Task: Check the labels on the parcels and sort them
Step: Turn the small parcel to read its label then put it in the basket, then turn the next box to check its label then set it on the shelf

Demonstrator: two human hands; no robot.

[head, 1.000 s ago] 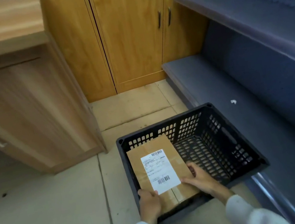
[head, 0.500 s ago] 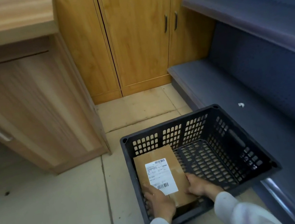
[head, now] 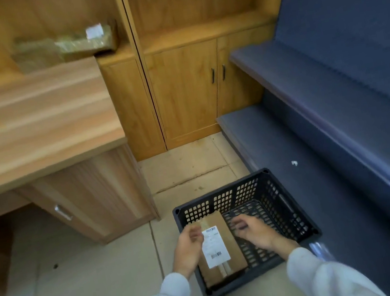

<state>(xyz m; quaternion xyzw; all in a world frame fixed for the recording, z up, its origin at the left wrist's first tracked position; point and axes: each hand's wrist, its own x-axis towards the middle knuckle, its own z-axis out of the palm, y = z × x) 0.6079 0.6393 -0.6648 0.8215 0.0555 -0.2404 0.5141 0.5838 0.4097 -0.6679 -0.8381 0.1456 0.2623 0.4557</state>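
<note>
Brown parcel [head: 218, 248] lies flat in the left half of the black crate [head: 287, 206] on the tiled floor, white label [head: 214, 246] face up. Left hand [head: 189, 248] and right hand [head: 254, 232] hover above it on either side, fingers loosely curled, gripping nothing; blur hides any contact. More wrapped parcels [head: 66, 46], blurred, on the shelf behind the wooden desk [head: 27, 120].

I see a brown cardboard parcel [head: 218, 248] with a white label lying in the black perforated plastic crate [head: 287, 207], my left hand [head: 188, 247] and right hand [head: 254, 232] hovering loosely curled either side.
</note>
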